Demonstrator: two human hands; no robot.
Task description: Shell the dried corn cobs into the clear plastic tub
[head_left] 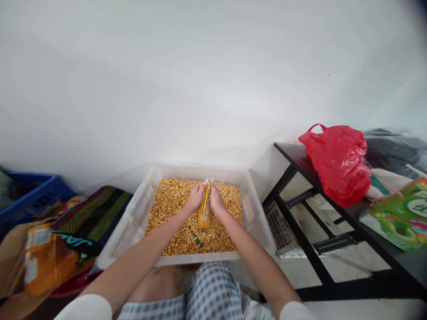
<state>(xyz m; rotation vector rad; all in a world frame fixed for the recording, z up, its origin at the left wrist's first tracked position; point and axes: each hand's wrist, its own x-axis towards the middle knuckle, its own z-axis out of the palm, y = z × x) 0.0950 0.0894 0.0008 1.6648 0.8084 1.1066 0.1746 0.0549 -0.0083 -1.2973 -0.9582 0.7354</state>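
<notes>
Between my two hands is a corn cob (204,218), pointing away from me, with yellow kernels on it and a paler strip along its upper side. My left hand (196,197) grips it from the left, fingers closed around the far part. From the right, my right hand (216,198) presses against the same cob with its fingers together. Loose corn kernels (173,204) lie beneath in a wide, translucent white plastic bin (256,213). A small green thing (198,241) rests on the kernels near the bin's front.
To the right, a black-framed table (310,178) carries a red plastic bag (338,162) and a green box (400,215). A white basket (283,231) stands below it. On the left are a blue crate (40,195), a mesh bag (95,209) and an orange package (46,258). A white wall rises behind.
</notes>
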